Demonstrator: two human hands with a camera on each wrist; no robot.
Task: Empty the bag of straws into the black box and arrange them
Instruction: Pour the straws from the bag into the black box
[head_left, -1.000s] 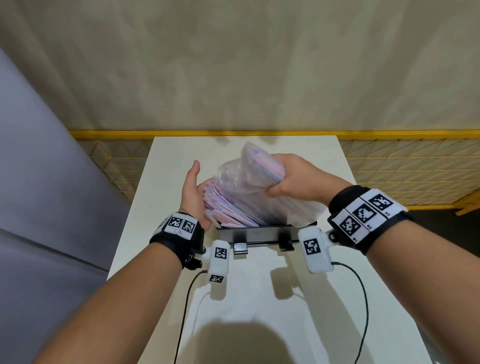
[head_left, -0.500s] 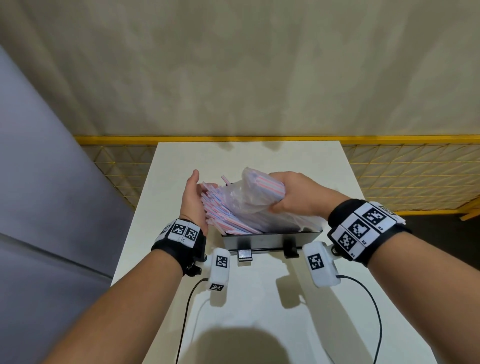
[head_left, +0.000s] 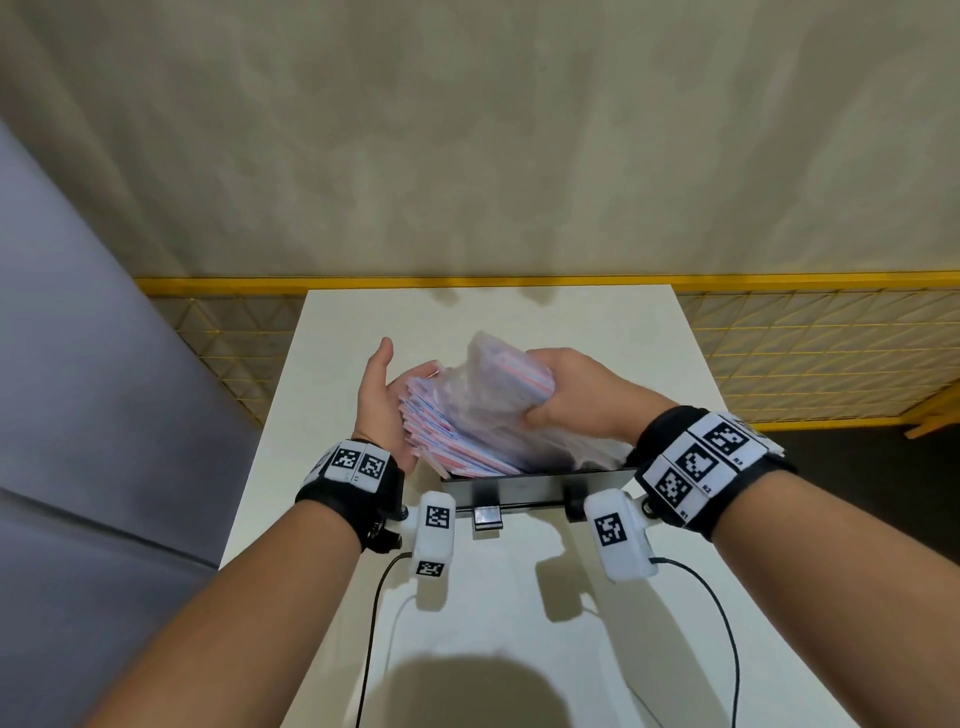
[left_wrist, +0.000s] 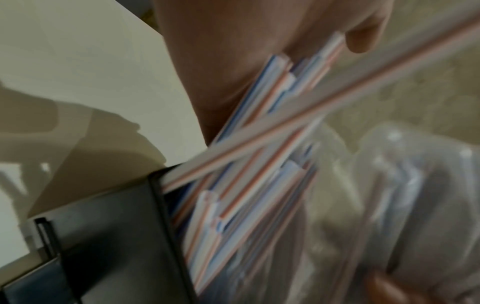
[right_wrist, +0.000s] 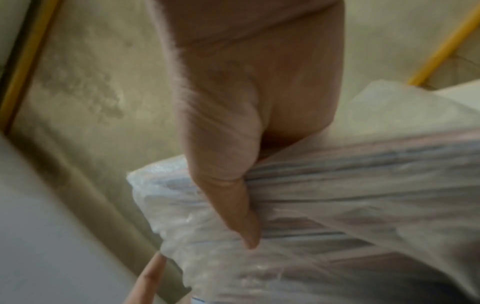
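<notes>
At frame centre, the right hand gripped the bag; the left hand, fingers straight, braced the straws.

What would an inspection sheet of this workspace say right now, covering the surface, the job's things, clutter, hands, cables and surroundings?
Surface: white table, shadows on it.
Job's things: black box at mid-table; clear bag tilted over it; striped straws fanning from bag into box, one lying crosswise in the left wrist view.
Clutter: nothing seen.
Hands: right hand grips the bag's upper end; left hand open, palm against the straws' side.
Cables: two black cables trail from the wrist cameras across the table.
Surroundings: yellow mesh fence behind, beige floor, grey panel at left.
</notes>
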